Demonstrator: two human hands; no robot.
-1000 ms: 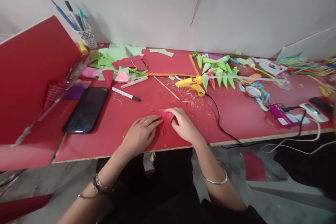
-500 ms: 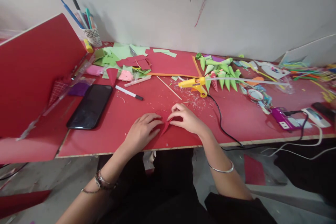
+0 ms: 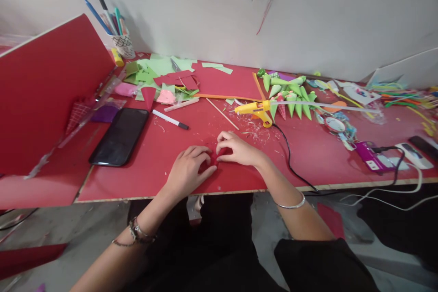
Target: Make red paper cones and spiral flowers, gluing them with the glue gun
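Observation:
Near the front edge of the red table, my left hand point(image 3: 190, 166) curls its fingers and thumb around a small piece of red paper point(image 3: 215, 159). From the other side my right hand point(image 3: 237, 148) pinches the same paper, thumb and fingers bent toward each other. Most of the paper is hidden by the fingers and blends with the red tabletop, so its shape is hard to make out. A red paper cone point(image 3: 148, 96) and a white marker with a black cap point(image 3: 170, 119) lie beyond my left hand. Beyond my right hand rests a yellow glue gun point(image 3: 255, 110).
A black phone point(image 3: 119, 137) lies at left, beside a raised red board point(image 3: 44, 100). Green paper cones point(image 3: 296, 96) cluster at the back, paper scraps point(image 3: 145, 73) at back left. The glue gun's cord point(image 3: 289, 155) crosses the table toward a purple power strip point(image 3: 371, 157).
The red paper, which stuck out toward me as a narrow pointed flap, is now mostly covered by my fingers. My left thumb has moved in closer to the right hand. The view has shifted slightly.

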